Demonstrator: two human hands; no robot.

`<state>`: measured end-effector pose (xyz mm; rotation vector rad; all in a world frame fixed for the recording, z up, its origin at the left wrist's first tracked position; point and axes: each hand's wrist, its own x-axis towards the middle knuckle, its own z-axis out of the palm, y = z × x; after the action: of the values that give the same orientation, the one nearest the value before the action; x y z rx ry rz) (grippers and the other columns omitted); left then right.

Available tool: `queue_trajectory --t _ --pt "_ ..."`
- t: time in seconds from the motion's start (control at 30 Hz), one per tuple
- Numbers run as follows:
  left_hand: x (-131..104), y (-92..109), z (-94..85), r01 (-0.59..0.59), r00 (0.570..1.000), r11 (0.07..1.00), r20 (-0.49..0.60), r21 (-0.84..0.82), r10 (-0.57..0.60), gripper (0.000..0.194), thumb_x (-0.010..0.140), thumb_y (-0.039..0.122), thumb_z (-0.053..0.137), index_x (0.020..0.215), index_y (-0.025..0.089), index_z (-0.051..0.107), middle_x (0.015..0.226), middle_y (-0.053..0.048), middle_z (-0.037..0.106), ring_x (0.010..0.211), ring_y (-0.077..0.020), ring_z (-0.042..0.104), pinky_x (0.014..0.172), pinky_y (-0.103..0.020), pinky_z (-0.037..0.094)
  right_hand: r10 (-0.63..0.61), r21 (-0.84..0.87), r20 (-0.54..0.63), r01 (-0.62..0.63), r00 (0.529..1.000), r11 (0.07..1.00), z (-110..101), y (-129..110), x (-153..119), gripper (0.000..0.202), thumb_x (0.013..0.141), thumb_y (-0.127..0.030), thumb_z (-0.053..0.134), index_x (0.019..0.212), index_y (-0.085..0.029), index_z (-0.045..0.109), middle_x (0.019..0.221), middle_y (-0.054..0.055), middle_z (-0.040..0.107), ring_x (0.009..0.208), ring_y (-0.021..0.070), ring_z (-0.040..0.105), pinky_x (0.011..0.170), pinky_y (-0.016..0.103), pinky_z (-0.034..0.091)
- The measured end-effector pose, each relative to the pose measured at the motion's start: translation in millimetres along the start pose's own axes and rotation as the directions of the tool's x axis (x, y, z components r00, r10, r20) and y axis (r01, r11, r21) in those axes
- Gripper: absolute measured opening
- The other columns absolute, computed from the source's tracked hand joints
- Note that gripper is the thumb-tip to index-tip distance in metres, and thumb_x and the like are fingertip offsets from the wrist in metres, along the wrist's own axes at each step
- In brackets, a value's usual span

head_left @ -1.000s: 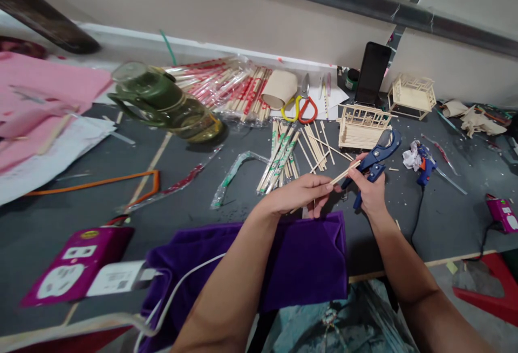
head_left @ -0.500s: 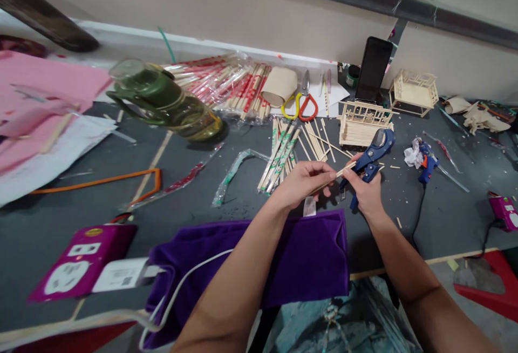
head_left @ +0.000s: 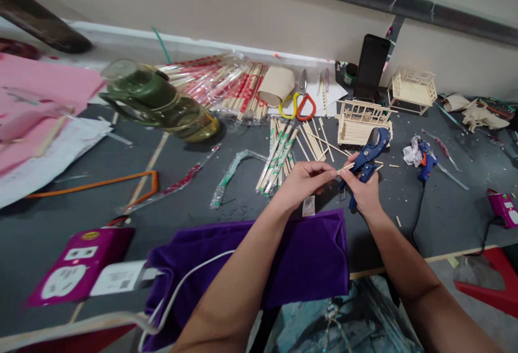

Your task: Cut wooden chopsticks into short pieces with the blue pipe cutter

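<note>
My left hand [head_left: 306, 179] is closed, pinching thin wooden sticks [head_left: 345, 169] whose ends point to the right. My right hand [head_left: 366, 194] is wrapped round a blue pipe cutter [head_left: 371, 150], its thumb against the ends of those sticks. Whether the blade touches the sticks is hidden by my fingers. Just behind the cutter stands a small stick-built model [head_left: 360, 129] with a railing. Loose sticks [head_left: 318, 140] lie beyond my left hand, next to chopsticks in green-printed wrappers [head_left: 279, 158].
A green bottle [head_left: 162, 99] lies tilted at the left. Scissors [head_left: 299, 99], an upright phone [head_left: 371, 67] and a second stick model [head_left: 413, 91] are at the back. A blue glue gun [head_left: 427, 167] lies right, its cord trailing forward. Purple cloth [head_left: 307, 256] lies under my left forearm.
The view has shifted slightly. My left hand's lower fingers are tucked further in, and the sticks show less between the hands. Both hands keep their hold.
</note>
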<state>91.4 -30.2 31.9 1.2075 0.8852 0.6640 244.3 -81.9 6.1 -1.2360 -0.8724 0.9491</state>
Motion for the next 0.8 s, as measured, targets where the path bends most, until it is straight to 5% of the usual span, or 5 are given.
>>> queue_trajectory --t 0.33,0.8 --pt "-1.5 10.5 -19.1 0.000 0.986 0.996 -0.165 -0.090 -0.015 0.022 0.068 0.036 0.082 0.072 0.016 0.073 0.057 0.003 0.059 0.040 -0.0031 0.037 0.039 -0.020 0.021 -0.080 -0.254 0.181 0.125 0.980 0.959 -19.6 -19.5 12.5 0.033 0.083 -0.041 0.071 0.108 -0.024 0.058 0.085 -0.002 0.065 0.074 0.0141 0.061 0.074 0.031 0.051" --pt "-2.2 2.9 -3.7 -0.036 0.997 0.998 -0.070 0.050 0.040 0.020 0.072 0.035 0.076 0.072 0.015 0.074 0.052 0.005 0.052 0.042 -0.0049 0.042 0.041 -0.018 0.030 -0.003 -0.008 -0.061 0.003 0.998 1.000 -0.3 -9.9 2.1 0.037 0.070 -0.040 0.080 0.097 -0.022 0.062 0.082 -0.002 0.065 0.072 0.0150 0.062 0.074 0.032 0.055"
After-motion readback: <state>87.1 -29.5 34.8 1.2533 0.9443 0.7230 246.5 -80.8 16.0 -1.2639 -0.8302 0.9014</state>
